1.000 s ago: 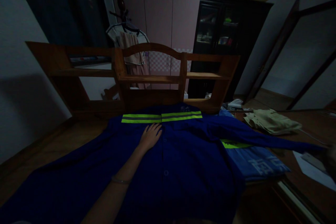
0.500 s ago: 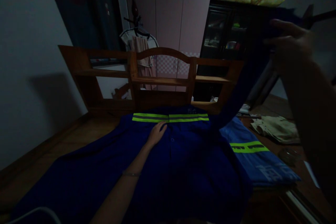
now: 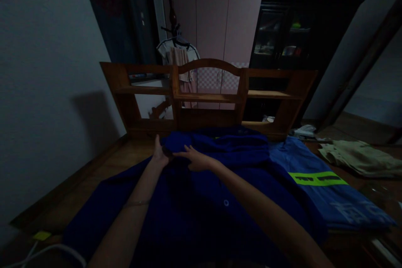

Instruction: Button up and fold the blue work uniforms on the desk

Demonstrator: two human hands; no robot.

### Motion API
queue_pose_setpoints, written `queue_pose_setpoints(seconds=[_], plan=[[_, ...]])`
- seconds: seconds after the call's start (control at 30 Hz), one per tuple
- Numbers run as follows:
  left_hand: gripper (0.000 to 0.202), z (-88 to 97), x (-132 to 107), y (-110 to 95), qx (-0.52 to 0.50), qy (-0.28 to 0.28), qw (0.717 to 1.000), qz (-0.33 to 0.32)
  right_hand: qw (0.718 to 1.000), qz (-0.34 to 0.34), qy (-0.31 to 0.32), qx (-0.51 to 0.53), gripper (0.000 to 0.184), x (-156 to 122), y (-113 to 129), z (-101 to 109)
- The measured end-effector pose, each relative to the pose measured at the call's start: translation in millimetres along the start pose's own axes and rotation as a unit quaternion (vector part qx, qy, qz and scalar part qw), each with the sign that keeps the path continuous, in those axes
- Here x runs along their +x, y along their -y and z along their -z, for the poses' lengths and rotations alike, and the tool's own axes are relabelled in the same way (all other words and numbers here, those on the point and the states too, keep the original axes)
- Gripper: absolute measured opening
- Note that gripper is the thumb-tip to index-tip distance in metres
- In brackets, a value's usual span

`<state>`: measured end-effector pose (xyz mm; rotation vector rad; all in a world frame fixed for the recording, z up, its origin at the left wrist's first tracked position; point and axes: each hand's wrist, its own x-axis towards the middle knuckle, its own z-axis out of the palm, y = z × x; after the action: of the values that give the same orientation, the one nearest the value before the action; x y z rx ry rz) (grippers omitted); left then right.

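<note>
A dark blue long-sleeved work shirt lies spread out before me, one white button showing. Its sleeve is folded across the chest and covers nearly all of the bright reflective stripe. At the sleeve's left end, my left hand rests on the cloth with its thumb raised and apart from the fingers. My right hand reaches in from the right, index finger stretched towards the left hand and thumb apart, touching the folded sleeve. Shadow blurs the dark spot between the two hands.
A folded lighter blue garment with a yellow-green stripe lies at the right, beside folded beige cloth. A wooden headboard stands behind the shirt. A white cable curves at the lower left.
My right hand has come down leftward from the upper right, bringing the raised sleeve across the chest. My left hand has shifted left. The stripe is now mostly covered.
</note>
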<state>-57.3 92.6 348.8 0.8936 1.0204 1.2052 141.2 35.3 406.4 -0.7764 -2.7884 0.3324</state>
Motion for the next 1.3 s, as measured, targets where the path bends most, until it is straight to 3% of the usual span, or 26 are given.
queue_pose_setpoints(seconds=[0.07, 0.13, 0.2, 0.27, 0.33, 0.4, 0.53, 0.67, 0.73, 0.8, 0.87, 0.93, 1.03, 1.17, 1.3], plan=[[0.075, 15.5, -6.0, -3.4, 0.028, 0.012, 0.999, 0.034, 0.999, -0.046, -0.022, 0.012, 0.082, -36.1, 0.2, -14.5], [0.054, 21.7, -7.4, -0.1, 0.08, -0.007, 0.996, 0.035, 0.988, -0.122, -0.086, -0.047, 0.076, -80.1, -6.9, -17.7], [0.045, 21.0, -4.1, 5.9, 0.119, -0.055, 0.991, 0.02, 0.946, -0.237, -0.143, -0.171, 0.072, -124.0, -20.4, -15.6], [0.043, 17.0, 1.7, 10.5, 0.137, -0.096, 0.986, -0.005, 0.88, -0.339, -0.169, -0.286, 0.068, -162.7, -36.3, -10.6], [0.04, 12.3, 6.6, 11.7, 0.159, -0.131, 0.978, -0.036, 0.834, -0.393, -0.146, -0.358, 0.064, -194.9, -50.7, -2.6], [0.04, 9.3, 7.6, 10.4, 0.183, -0.159, 0.968, -0.07, 0.817, -0.41, -0.108, -0.39, 0.056, -222.5, -62.5, 8.5], [0.046, 12.8, -3.2, 12.2, 0.254, -0.186, 0.942, -0.113, 0.832, -0.37, -0.078, -0.406, 0.055, -272.4, -85.2, 29.9], [0.033, 21.4, -18.4, 26.8, 0.356, -0.144, 0.919, -0.087, 0.9, -0.313, -0.011, -0.302, 0.059, -309.9, -115.1, 37.8], [0.027, 22.9, -21.6, 33.5, 0.4, -0.13, 0.904, -0.081, 0.926, -0.314, 0.008, -0.208, 0.05, -315.9, -129.4, 44.4], [0.024, 22.5, -21.2, 36.7, 0.433, -0.135, 0.887, -0.091, 0.94, -0.31, -0.03, -0.135, 0.046, -310.8, -139.3, 54.6], [0.023, 21.6, -19.2, 37.0, 0.457, -0.142, 0.872, -0.101, 0.945, -0.306, -0.08, -0.088, 0.05, -296.3, -144.4, 61.9], [0.024, 21.7, -17.6, 36.3, 0.476, -0.142, 0.861, -0.107, 0.944, -0.315, -0.076, -0.059, 0.055, -277.0, -147.0, 59.1], [0.027, 23.4, -17.6, 36.9, 0.5, -0.138, 0.847, -0.115, 0.916, -0.387, -0.043, -0.095, 0.062, -251.0, -154.8, 35.7], [0.029, 22.0, -20.0, 40.1, 0.526, -0.138, 0.829, -0.129, 0.852, -0.486, -0.085, -0.176, 0.066, -236.6, -172.4, 5.7], [0.029, 17.0, -29.8, 36.5, 0.543, -0.146, 0.815, -0.144, 0.832, -0.492, -0.08, -0.242, 0.068, -231.5, -171.2, 9.7]])
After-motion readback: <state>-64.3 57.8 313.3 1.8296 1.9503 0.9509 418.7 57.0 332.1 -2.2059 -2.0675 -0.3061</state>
